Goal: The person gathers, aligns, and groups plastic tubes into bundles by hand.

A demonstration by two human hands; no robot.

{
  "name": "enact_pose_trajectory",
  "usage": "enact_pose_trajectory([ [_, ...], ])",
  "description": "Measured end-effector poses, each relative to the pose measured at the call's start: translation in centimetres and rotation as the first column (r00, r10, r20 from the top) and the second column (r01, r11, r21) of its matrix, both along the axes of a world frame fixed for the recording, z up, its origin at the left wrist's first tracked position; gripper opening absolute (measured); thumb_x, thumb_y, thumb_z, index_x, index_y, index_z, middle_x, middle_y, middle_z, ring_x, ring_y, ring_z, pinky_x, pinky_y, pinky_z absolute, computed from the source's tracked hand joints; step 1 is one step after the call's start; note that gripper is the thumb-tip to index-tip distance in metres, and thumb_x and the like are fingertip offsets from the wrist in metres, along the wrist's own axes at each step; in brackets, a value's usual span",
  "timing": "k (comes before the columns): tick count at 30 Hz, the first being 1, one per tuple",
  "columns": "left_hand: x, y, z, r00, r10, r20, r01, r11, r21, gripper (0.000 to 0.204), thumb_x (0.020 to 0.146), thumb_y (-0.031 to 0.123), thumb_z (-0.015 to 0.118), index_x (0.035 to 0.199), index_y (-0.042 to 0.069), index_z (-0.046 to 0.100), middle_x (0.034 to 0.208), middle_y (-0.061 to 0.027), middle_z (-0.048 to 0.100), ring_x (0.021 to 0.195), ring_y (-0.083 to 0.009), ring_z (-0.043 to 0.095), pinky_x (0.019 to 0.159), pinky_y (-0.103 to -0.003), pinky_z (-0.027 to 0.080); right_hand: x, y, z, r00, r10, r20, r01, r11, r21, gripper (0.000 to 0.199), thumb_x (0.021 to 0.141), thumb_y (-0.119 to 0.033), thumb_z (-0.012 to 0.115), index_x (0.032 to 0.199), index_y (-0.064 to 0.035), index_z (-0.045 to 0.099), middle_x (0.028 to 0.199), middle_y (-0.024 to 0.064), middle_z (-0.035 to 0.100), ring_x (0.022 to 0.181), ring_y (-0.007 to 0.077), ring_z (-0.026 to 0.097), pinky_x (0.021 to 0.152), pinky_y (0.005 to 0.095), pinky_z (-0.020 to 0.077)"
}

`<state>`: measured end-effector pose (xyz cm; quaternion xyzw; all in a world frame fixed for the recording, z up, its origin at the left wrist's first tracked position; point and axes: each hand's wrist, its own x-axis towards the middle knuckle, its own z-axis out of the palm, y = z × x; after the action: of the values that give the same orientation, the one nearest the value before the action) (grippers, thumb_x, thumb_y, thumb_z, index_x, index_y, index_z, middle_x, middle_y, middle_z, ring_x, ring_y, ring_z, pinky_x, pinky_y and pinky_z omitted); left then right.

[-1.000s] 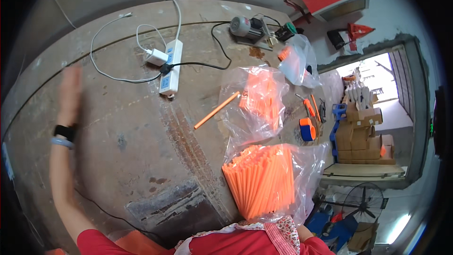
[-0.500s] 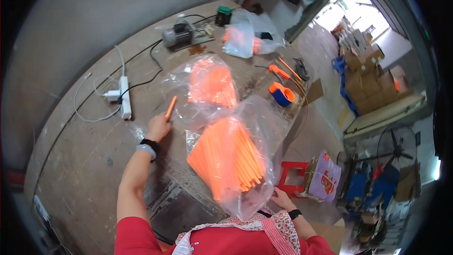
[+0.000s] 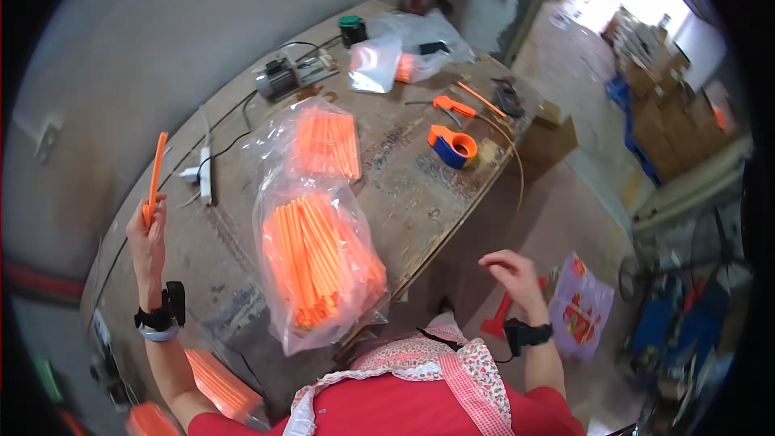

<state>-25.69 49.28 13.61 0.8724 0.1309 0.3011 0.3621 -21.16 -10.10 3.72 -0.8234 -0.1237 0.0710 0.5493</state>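
My left hand [image 3: 146, 241] is raised above the left side of the workbench [image 3: 420, 169] and holds a single orange stick [image 3: 154, 176] upright by its lower end. My right hand [image 3: 512, 272] hangs off the bench's near edge, fingers loosely curled and holding nothing. Between them a clear plastic bag full of orange sticks [image 3: 319, 266] lies on the bench near my body. A second bag of orange sticks [image 3: 327, 141] lies just behind it.
A white power strip [image 3: 205, 178] with cables lies at the left. A small motor [image 3: 278, 79], a dark jar [image 3: 350, 30] and more plastic bags [image 3: 404, 52] sit at the back. An orange-blue tape dispenser [image 3: 452, 145] lies right. More orange sticks [image 3: 222, 383] lie below left.
My left hand picked the single orange stick off the bench and lifted it up to the left. My right hand came away from the near bag. The view swung right.
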Motion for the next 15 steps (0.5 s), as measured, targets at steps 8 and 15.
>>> enact_pose_trajectory([
  [8,-0.5,-28.2,1.8,0.966,-0.249,-0.070,0.217,0.928,-0.303,0.022,0.093,0.010,0.051,0.109,0.001,0.062,0.082,-0.0008,0.059,0.071,-0.0083,0.052,0.067,-0.024,0.044,6.0,-16.2,21.8,-0.253,0.880,0.403,-0.966,-0.253,-0.054,0.012,0.083,-0.005,0.052,0.071,-0.0034,0.056,0.077,0.0108,0.063,0.070,0.0240,0.061,0.068,0.0416,0.0515],
  [15,12.7,-42.4,-10.3,0.924,-0.246,-0.293,0.107,0.901,-0.421,0.032,0.083,0.011,0.062,0.114,0.003,0.060,0.084,-0.0113,0.061,0.076,-0.0188,0.057,0.068,-0.033,0.046,10.0,-18.6,21.3,0.378,0.435,0.817,-0.923,0.109,0.369,0.023,0.088,-0.009,0.048,0.109,-0.0157,0.057,0.108,0.0050,0.056,0.087,0.0206,0.063,0.068,0.0413,0.0553],
])
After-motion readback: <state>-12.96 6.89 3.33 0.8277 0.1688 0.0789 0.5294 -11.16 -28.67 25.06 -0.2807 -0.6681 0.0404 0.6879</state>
